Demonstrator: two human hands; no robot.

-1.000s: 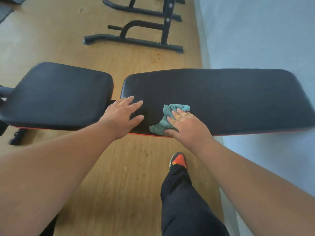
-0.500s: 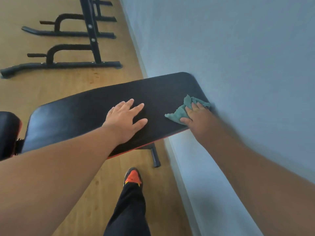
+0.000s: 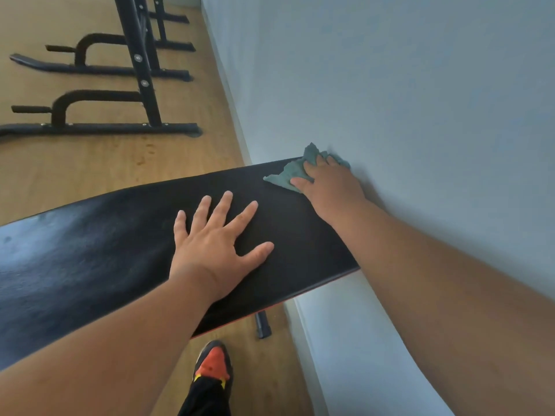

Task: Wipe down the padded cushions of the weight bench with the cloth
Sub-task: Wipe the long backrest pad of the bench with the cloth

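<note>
The long black back cushion of the weight bench runs from the left edge to the wall on the right, with a thin red trim along its near edge. My left hand lies flat on it with fingers spread, holding nothing. My right hand presses a crumpled teal cloth onto the cushion's far right corner, right against the wall. The seat cushion is out of view.
A pale blue wall stands hard against the bench's right end. Black metal rack bases rest on the wooden floor beyond the bench. My orange-and-black shoe and a bench foot are below the cushion.
My right hand has slid the cloth from the cushion's left part along to its far right corner by the wall. My left hand moved right along the cushion too.
</note>
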